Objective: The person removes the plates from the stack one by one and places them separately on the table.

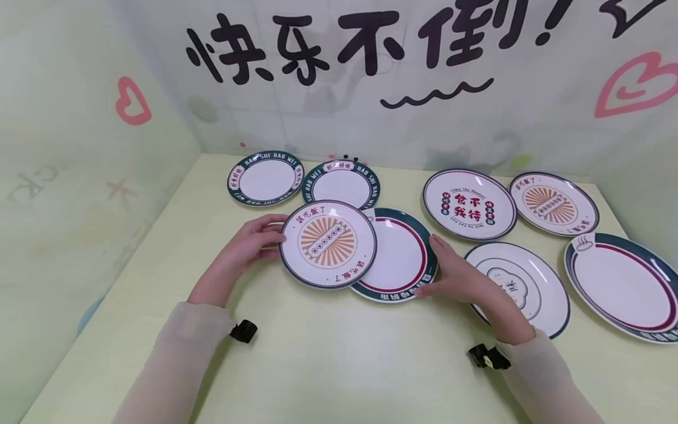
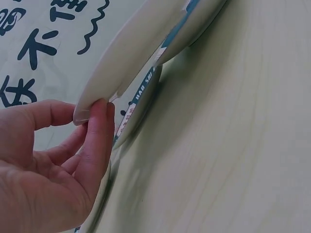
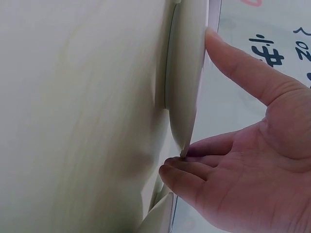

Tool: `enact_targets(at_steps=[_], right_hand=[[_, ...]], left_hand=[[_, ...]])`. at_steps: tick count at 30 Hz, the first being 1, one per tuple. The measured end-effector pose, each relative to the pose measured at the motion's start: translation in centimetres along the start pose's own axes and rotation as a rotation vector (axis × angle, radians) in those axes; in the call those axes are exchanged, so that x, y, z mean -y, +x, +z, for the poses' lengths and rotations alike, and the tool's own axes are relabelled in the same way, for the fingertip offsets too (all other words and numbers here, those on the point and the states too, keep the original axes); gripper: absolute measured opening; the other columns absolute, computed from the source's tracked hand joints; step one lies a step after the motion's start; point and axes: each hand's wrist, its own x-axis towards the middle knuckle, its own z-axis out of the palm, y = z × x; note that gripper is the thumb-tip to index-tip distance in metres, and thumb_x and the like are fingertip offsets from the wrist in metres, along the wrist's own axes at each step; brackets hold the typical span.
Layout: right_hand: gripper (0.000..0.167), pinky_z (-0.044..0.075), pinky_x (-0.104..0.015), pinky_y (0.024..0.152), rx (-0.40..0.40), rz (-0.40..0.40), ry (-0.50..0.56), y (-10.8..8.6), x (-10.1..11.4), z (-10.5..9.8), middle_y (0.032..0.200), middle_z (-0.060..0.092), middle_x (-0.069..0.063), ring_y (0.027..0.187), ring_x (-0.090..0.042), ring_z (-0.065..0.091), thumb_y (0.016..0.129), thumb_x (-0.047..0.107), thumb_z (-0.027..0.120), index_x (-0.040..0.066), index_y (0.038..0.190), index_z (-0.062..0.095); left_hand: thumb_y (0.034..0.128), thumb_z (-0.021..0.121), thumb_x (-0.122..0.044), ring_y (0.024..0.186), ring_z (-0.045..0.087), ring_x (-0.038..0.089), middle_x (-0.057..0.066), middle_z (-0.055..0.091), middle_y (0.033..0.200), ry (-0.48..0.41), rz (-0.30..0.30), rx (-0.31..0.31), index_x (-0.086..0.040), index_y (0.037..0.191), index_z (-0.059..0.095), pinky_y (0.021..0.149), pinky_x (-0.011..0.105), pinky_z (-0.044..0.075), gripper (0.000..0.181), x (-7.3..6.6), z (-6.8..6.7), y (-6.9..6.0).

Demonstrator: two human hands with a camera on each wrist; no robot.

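Observation:
My left hand (image 1: 254,240) pinches the left rim of a white plate (image 1: 328,244) with an orange sunburst print. In the left wrist view that plate's pale underside (image 2: 121,53) is raised off the table, with thumb and fingers (image 2: 99,131) on opposite faces. My right hand (image 1: 458,274) holds the right rim of a plate with a dark green band and red ring (image 1: 397,253), thumb and fingers spread along its edge. The sunburst plate overlaps this plate's left side. In the right wrist view, the fingers (image 3: 187,174) touch the plate's edge (image 3: 187,82).
Two green-rimmed lettered plates (image 1: 266,178) (image 1: 341,187) lie at the back left. At the right are a red-lettered plate (image 1: 469,204), another sunburst plate (image 1: 554,203), a grey-patterned plate (image 1: 545,277) partly behind my right forearm, and an oval green-banded plate (image 1: 620,285). Printed walls (image 1: 344,129) enclose the table (image 1: 339,359).

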Motion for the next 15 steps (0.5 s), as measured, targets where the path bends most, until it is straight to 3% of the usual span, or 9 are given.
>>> enact_targets(at_steps=[3,9,15], right_hand=[[0.119,0.016,-0.061,0.122,-0.003,-0.009,0.005,0.0,-0.2,0.0,0.165,0.0,-0.028,0.153,-0.048,0.004,0.079,0.036,0.083,-0.005,0.157,0.003],[0.118,0.016,-0.061,0.123,-0.011,-0.024,0.002,0.1,-0.3,-0.1,0.165,0.0,-0.028,0.153,-0.048,0.003,0.08,0.034,0.084,-0.007,0.157,0.004],[0.119,0.017,-0.061,0.122,-0.006,-0.002,0.004,0.1,-0.2,-0.1,0.166,0.0,-0.027,0.153,-0.047,0.004,0.08,0.036,0.083,-0.005,0.158,0.003]], left_hand=[[0.0981,0.055,-0.007,0.087,0.065,0.003,0.016,0.053,0.14,-0.001,-0.016,-0.023,-0.007,0.152,0.038,0.071,0.017,0.058,0.057,0.2,-1.0,-0.4],[0.0994,0.054,-0.007,0.085,0.065,0.001,-0.011,0.06,0.109,-0.031,-0.009,-0.036,-0.004,0.152,0.036,0.071,0.017,0.059,0.056,0.8,-2.8,-0.8],[0.0999,0.054,-0.009,0.086,0.066,0.001,-0.019,0.064,0.102,-0.051,-0.019,-0.041,-0.005,0.153,0.034,0.073,0.019,0.06,0.057,1.4,-4.5,-1.0]])
